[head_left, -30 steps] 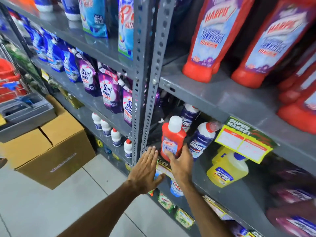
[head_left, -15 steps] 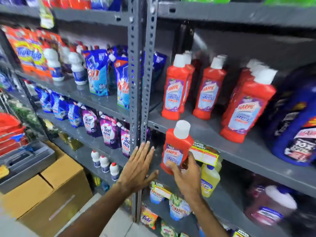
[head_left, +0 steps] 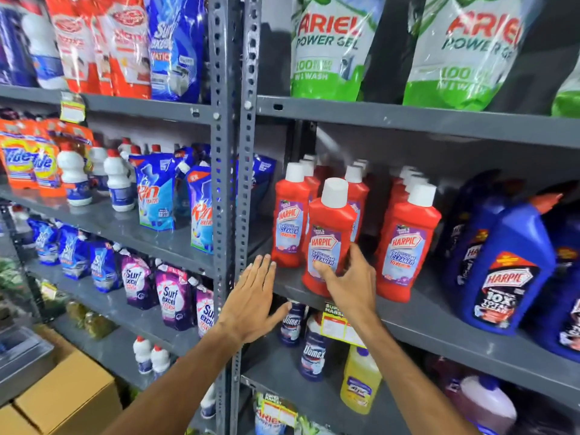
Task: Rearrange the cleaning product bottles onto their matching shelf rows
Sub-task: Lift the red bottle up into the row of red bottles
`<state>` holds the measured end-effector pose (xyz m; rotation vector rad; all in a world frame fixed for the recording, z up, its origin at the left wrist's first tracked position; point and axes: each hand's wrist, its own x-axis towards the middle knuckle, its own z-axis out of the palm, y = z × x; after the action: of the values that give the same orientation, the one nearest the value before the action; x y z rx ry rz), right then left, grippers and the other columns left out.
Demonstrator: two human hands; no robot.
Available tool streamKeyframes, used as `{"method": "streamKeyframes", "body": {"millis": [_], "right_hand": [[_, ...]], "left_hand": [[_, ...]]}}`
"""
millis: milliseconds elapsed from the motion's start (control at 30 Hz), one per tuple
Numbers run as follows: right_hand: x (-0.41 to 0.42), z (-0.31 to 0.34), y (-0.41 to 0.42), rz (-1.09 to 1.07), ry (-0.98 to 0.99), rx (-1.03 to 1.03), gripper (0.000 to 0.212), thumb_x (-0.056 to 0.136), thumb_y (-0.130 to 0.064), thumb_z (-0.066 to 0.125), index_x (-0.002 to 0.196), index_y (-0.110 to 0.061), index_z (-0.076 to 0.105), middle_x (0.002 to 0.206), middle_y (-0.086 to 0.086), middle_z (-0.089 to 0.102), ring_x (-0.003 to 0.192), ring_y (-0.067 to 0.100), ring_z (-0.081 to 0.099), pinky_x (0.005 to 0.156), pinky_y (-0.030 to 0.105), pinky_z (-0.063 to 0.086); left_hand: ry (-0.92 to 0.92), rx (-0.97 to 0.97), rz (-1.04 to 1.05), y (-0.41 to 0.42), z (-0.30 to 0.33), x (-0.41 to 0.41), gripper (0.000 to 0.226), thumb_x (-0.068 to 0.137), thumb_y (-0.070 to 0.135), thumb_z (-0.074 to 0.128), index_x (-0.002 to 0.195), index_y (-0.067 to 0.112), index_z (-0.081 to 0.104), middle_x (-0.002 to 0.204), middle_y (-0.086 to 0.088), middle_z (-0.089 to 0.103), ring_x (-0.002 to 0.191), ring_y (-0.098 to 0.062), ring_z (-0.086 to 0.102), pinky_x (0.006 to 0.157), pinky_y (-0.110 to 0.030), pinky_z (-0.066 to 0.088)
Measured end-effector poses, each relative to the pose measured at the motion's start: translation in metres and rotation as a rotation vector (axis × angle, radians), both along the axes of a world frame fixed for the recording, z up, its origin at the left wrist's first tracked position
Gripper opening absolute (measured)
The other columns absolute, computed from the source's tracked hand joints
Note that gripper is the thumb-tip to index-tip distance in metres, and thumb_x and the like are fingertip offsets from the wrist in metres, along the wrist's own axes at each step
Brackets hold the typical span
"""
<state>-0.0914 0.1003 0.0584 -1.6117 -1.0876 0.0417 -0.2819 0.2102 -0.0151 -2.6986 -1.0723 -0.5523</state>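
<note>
While the left hand (head_left: pixel 254 304) hovers spread, the right hand (head_left: pixel 348 284) grips the red Harpic bottle (head_left: pixel 329 237) from below

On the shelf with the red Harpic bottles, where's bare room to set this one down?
Bare shelf shows along the front edge, and a gap lies between the left red row and the right red row, where the right hand holds the red bottle. Rightward, blue Harpic jugs crowd it.

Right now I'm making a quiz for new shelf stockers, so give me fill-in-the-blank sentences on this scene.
1. The right hand grips a red Harpic bottle with a ____ cap.
2. The left hand is open and holds ____.
3. The green pouches above read ____ Power Gel.
4. The yellow bottle stands on the shelf ____ the red bottles.

Missing: white; nothing; Ariel; below
</note>
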Motion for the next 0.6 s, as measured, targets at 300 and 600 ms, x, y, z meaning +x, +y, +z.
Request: {"method": "streamKeyframes", "body": {"millis": [300,600], "right_hand": [[0.034,0.007,0.032,-0.057,0.003,-0.101,0.081,0.078,-0.052,0.085,0.146,-0.022,0.055,0.132,0.0,0.074,0.12,0.023,0.071,0.099,0.048,0.058],[0.055,-0.001,0.043,0.04,0.066,-0.079,0.081,0.078,-0.05,0.089,0.146,-0.022,0.055,0.136,-0.002,0.072,0.119,0.016,0.071,0.101,0.048,0.06]], "left_hand": [[-0.036,0.019,0.04,0.014,-0.008,0.012,0.104,0.096,0.078,0.021,0.159,-0.004,0.025,0.167,-0.023,0.029,0.157,-0.034,0.023,0.128,-0.04,0.005],[-0.02,0.043,0.067,0.019,-0.015,0.016,0.106,0.095,0.082,0.018,0.16,-0.001,0.027,0.166,-0.021,0.032,0.156,-0.032,0.026,0.127,-0.038,0.002]]}}
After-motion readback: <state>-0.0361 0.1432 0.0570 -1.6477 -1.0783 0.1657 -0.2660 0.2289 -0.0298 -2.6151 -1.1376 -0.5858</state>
